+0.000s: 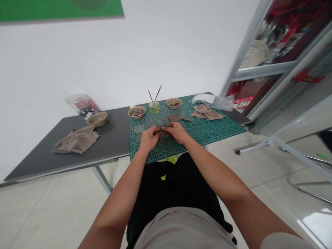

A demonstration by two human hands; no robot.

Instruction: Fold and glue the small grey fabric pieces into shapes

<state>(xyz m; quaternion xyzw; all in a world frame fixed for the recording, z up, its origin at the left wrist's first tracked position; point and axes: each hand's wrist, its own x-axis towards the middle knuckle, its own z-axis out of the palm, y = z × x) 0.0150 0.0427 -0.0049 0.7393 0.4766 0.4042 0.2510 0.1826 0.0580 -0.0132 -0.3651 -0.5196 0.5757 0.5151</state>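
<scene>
My left hand (149,138) and my right hand (177,132) meet over the green cutting mat (207,133), fingers closed. Between them is a piece of grey sandpaper (164,122), its far part sticking up past the fingertips. Something small and dark shows under the fingers, too hidden to name. Left of my hands a pale grey square sheet (139,129) lies flat on the mat. Just beyond my right hand are a brown square sheet (174,118) and a darker grey sheet (186,117).
Behind my hands stand a bowl of small pieces (136,112), a glass jar (154,108) with two thin sticks, and another bowl (174,103). Crumpled cloths (206,113) and a plastic bag (220,102) lie right. Leftward are a brown cloth (77,139), a bowl (97,119) and a clear container (81,104).
</scene>
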